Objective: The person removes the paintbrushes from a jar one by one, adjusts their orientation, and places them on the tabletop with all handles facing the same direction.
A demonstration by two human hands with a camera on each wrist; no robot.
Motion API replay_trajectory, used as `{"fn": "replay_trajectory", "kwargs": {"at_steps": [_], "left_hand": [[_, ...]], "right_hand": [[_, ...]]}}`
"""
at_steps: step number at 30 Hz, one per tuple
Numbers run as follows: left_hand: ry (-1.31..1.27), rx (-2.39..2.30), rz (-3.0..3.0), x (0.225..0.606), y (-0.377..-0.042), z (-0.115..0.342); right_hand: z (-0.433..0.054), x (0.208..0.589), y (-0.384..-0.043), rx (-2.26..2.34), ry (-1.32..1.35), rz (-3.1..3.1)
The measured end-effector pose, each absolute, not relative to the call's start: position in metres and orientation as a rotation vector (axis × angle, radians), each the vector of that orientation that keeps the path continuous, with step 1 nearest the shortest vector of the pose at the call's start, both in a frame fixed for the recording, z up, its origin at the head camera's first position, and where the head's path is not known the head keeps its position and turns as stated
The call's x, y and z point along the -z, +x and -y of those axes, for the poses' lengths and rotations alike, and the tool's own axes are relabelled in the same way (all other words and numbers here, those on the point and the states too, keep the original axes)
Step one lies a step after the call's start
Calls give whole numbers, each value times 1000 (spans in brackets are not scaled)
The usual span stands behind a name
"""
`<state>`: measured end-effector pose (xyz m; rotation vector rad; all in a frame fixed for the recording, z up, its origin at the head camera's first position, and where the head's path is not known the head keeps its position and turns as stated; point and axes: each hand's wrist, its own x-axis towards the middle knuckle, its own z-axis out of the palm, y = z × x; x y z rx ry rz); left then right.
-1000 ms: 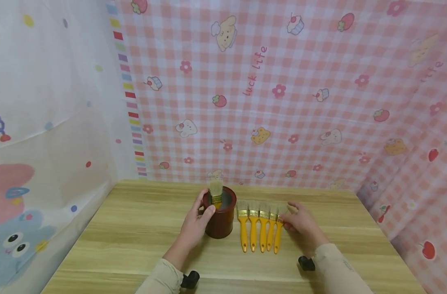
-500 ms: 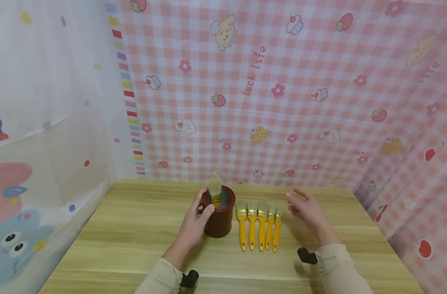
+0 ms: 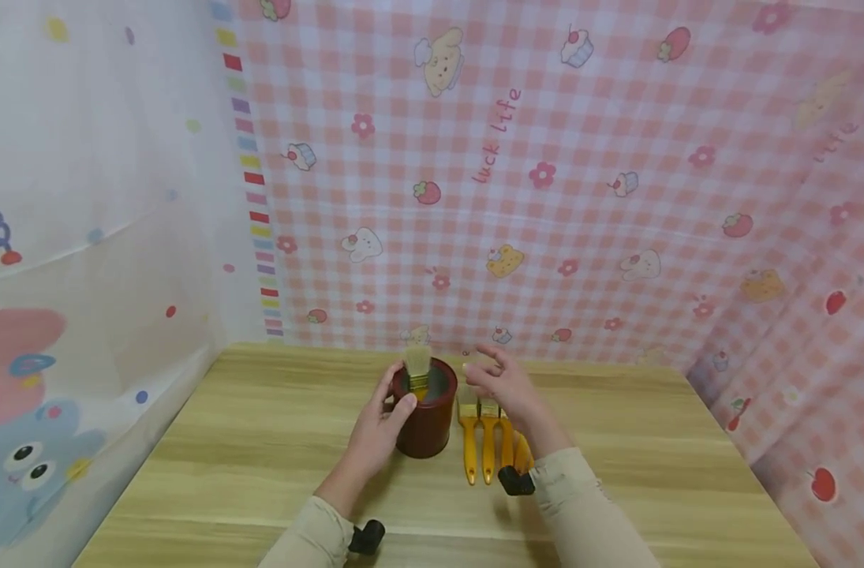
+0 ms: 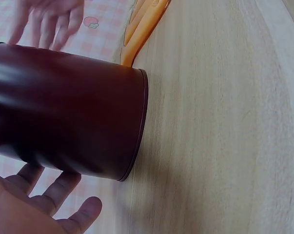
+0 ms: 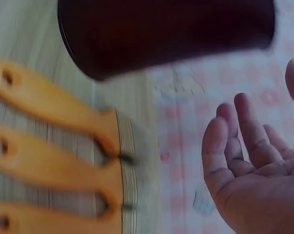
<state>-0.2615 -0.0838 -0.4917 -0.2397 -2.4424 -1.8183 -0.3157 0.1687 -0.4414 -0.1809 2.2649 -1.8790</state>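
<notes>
A dark red-brown cylindrical container point(image 3: 426, 430) stands upright on the table. My left hand point(image 3: 375, 438) holds it from the left side, thumb by the rim and fingers behind, as the left wrist view also shows for the hand point(image 4: 34, 204). Inside the container is a paintbrush point(image 3: 418, 364), bristles up, its yellow handle mostly hidden. Just right of the container lies a row of several yellow-handled paintbrushes point(image 3: 489, 450), bristles pointing away. My right hand point(image 3: 506, 386) hovers over their bristle ends, partly covering the row. Its fingers point(image 5: 256, 139) are loosely bent and hold nothing.
The wooden table point(image 3: 261, 450) extends to both sides of the container and brushes. A pink checked cloth point(image 3: 403, 158) hangs behind its back edge, with a white patterned cloth point(image 3: 119, 237) on the left. Black wrist mounts point(image 3: 368, 538) sit on both sleeves.
My right hand leaves the rightmost brush, rises, then swings left over the row towards the container, carrying nothing. The left hand, the container and the brush inside stay put.
</notes>
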Motion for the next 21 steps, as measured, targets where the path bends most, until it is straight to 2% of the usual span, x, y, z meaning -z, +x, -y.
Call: {"fn": "replay_trajectory", "kwargs": {"at_steps": [6,11,21], "left_hand": [[-243,1810,2446,493,-263,86],[-241,1808,2441,492,-263,83],[-215,1834,2440,493,-263,85]], "right_hand": [[-129,434,-321,1748,-377,-2336],[-115,426,-324,1690,-529,-2409],[-105,420,-318,1505,-594,-2578]]}}
